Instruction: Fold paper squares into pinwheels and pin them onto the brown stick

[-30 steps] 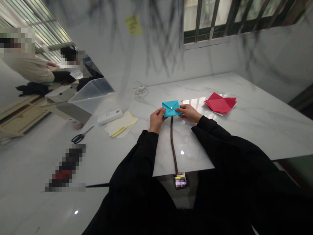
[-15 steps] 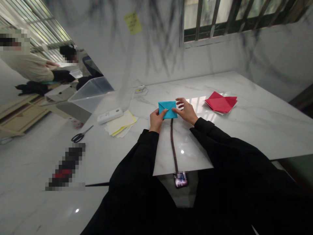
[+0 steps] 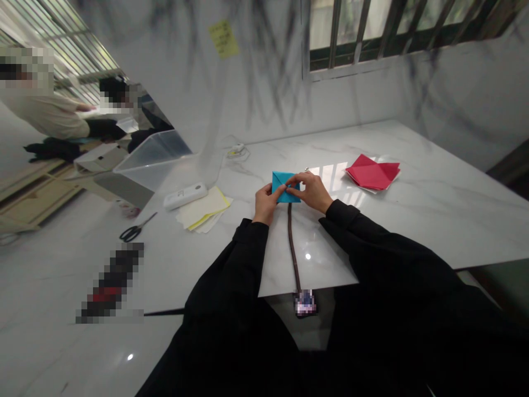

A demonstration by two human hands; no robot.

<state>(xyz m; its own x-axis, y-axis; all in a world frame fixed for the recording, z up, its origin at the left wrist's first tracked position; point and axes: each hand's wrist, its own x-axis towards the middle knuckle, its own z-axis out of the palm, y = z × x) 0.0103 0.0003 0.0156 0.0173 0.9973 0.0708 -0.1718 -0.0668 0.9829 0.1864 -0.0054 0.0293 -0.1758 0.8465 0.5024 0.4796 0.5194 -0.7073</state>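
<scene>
On the marble table [image 3: 413, 220], both hands now pinch the blue paper [image 3: 281, 187], left hand [image 3: 266, 203] gripping its near edge while the right hand [image 3: 313, 191] has slid inward over the flap, pressing a crease

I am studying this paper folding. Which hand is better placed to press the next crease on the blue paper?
Probably the right hand: its fingers already lie over the top of the blue paper, while the left hand pinches the paper's left edge and steadies it.
</scene>
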